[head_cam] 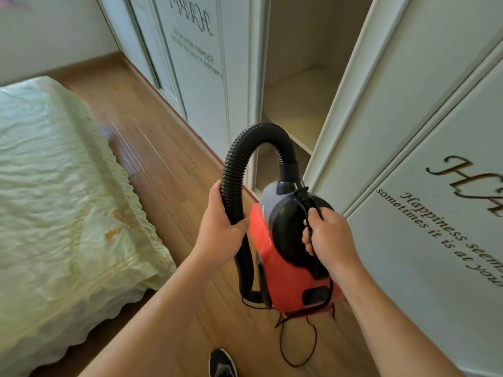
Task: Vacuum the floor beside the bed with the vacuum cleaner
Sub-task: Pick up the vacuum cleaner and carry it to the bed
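Red and black, the vacuum cleaner (288,254) hangs above the wooden floor (163,159), at about 5 o'clock from the frame's middle. The right hand (330,235) has its fingers closed around the black handle strap on top. The left hand (221,227), at 9 o'clock of the body, wraps fully around the ribbed black hose (255,134). The bed (54,200) lies at 9 o'clock, the open wardrobe (299,91) at 12 o'clock. A thin cord (299,346) dangles below.
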A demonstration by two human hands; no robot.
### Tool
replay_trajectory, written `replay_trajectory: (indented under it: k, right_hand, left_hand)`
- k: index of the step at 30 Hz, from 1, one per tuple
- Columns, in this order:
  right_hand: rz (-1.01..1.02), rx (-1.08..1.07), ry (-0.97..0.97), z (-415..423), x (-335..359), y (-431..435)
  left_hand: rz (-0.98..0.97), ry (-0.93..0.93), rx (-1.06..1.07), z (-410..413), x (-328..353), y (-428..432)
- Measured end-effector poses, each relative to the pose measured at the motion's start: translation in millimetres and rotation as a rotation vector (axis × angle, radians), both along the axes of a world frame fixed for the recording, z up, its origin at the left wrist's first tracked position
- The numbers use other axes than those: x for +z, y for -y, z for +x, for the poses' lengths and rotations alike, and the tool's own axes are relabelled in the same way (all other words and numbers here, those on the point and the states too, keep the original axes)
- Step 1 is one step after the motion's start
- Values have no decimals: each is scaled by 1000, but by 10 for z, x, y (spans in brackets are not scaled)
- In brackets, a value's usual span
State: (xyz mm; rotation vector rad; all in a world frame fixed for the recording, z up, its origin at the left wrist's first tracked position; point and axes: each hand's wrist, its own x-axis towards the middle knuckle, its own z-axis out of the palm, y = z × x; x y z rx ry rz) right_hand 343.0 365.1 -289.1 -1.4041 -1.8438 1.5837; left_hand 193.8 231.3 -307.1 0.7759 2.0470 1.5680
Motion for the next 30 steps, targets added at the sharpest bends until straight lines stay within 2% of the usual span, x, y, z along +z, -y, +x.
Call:
replay_trajectory:
  k: [7,20,30]
  right_hand:
    - [16,52,-93,-520,939,134]
    - [133,182,-287,-1511,2659,377]
    - [154,208,-423,-2226,3324,309]
  left_hand:
    - [142,-41,33,-499,843,99]
    - [221,-203,147,-1426,2443,396]
    - [241,-309,207,-1995,3175,382]
